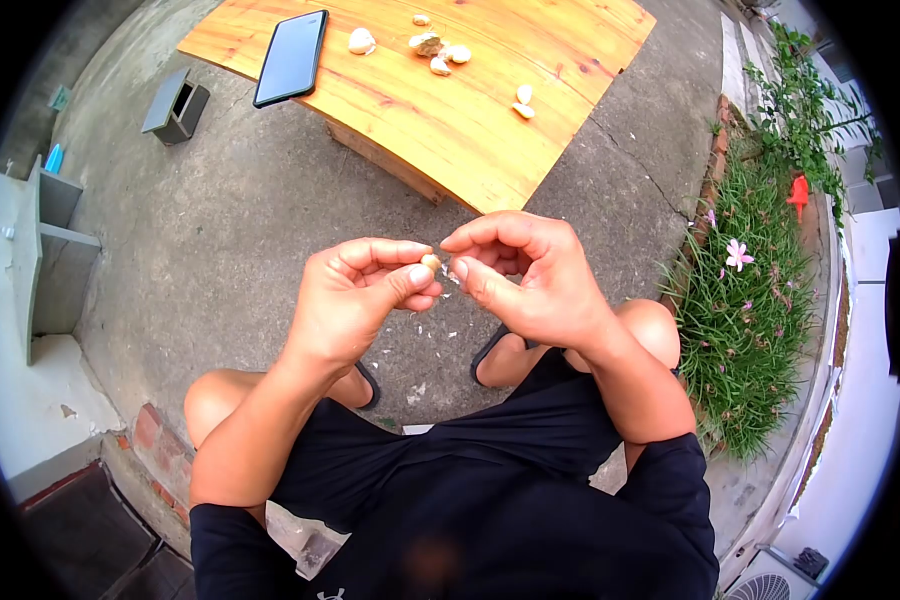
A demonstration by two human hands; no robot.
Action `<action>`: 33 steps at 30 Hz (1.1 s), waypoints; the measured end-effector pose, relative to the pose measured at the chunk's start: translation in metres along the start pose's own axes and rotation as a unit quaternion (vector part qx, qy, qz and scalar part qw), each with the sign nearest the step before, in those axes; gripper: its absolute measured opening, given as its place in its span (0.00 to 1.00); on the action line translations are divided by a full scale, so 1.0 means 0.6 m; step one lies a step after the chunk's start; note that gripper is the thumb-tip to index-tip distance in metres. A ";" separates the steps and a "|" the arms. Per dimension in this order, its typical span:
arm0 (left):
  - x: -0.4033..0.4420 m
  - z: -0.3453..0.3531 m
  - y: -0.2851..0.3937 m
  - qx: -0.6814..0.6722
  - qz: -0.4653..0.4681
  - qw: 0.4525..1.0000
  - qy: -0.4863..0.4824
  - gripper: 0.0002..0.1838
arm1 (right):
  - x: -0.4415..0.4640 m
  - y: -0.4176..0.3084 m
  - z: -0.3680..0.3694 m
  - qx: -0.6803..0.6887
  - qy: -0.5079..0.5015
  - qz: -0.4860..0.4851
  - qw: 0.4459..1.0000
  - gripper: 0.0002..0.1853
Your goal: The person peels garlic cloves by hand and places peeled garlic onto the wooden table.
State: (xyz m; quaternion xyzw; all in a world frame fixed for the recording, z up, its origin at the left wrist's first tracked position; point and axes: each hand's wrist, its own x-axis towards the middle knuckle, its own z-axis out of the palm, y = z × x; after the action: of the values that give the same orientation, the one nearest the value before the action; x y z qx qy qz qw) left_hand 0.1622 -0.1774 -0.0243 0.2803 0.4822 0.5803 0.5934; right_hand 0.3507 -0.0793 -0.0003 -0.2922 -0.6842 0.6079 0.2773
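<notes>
Fingers [375, 250] of the left hand [345, 300] are curled inward in the head view, and a small, pale brown clove [431, 262] is pinched between the tips of thumb and forefinger. Just to the right of that pinch, the right hand [550, 285] is held with its fingers bent and its thumb and forefinger slightly parted, near the clove; whether a shred of skin is gripped there cannot be told. Below the fingers, pale scraps [417, 388] are scattered over the concrete floor [240, 220], between two feet shod in dark footwear. Beyond the fingertips, a wooden table [450, 130] is seen, its nearest corner pointed toward the hands. On it, straight ahead of the fingers, a cluster of garlic [458, 54] is laid, with a single piece [362, 41] set to its left and two cloves [524, 94] placed farther right. A dark-cased tablet [290, 57] is rested ahead and to the left of the fingers, at the table's edge. Well to their right, a grassy bed [750, 340] is dotted with pink flowers [738, 255].
</notes>
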 end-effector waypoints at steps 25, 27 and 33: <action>-0.008 0.005 -0.005 0.008 0.019 1.000 -0.012 0.09 | 0.002 -0.006 0.006 0.084 -0.056 0.094 0.991 0.05; -0.012 0.005 -0.006 0.021 0.019 1.000 -0.014 0.09 | 0.001 0.000 0.006 0.084 -0.056 0.088 0.991 0.05; -0.010 0.004 0.003 -0.011 -0.024 0.999 -0.019 0.10 | 0.000 0.010 -0.004 0.080 -0.073 0.086 0.990 0.05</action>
State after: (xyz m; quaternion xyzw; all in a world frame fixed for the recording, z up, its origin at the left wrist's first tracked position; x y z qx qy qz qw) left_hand 0.1643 -0.1823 -0.0206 0.2729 0.4709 0.5662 0.6190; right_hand 0.3526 -0.0771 -0.0062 -0.2820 -0.6242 0.7017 0.1960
